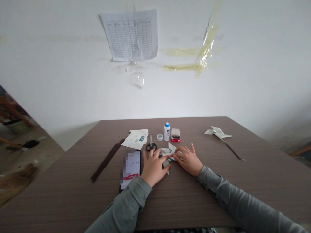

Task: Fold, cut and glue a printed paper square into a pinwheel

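My left hand [154, 168] and my right hand [188, 160] grip a folded, printed paper pinwheel [169, 153] on the wooden-look table [194, 194]. Its points stick out between my fingers, and its middle is hidden. Just beyond my left hand lie black scissors [151, 145]. A white glue bottle with a blue cap [167, 132] and a small red box of pins [175, 136] stand beyond my hands. A finished paper pinwheel on a thin dark stick [220, 135] lies to the right.
Left of my hands lie a phone [130, 170], a bundle of dark sticks [107, 160] and loose printed paper sheets [137, 139]. A small clear cup [159, 137] stands near the scissors. The table's far edge meets a white wall; the floor drops away left.
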Available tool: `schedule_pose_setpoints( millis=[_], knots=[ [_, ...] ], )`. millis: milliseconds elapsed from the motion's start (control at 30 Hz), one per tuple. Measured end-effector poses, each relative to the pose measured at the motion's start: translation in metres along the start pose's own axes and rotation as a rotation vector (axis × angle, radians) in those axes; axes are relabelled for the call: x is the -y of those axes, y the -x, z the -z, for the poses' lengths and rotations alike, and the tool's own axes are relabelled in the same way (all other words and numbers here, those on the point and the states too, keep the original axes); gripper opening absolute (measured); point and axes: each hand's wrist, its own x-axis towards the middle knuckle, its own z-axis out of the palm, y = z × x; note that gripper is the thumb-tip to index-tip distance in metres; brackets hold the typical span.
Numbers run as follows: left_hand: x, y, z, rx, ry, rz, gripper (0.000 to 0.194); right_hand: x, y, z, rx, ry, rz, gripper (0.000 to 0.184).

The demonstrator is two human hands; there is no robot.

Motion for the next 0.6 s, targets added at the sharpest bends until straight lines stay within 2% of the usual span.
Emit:
schedule_pose_setpoints(
  millis=[267, 600],
  knots=[
    [0.0024, -0.0015, -0.0027, -0.01, -0.014, -0.011, 0.051, -0.0027, 0.0005, -0.0053, -0.054, -0.001, 0.017, 0.032],
    [0.002, -0.0013, -0.0011, -0.012, -0.007, 0.0, 0.052, -0.0034, 0.0, -0.0034, -0.026, -0.065, -0.025, 0.037]
  ],
)
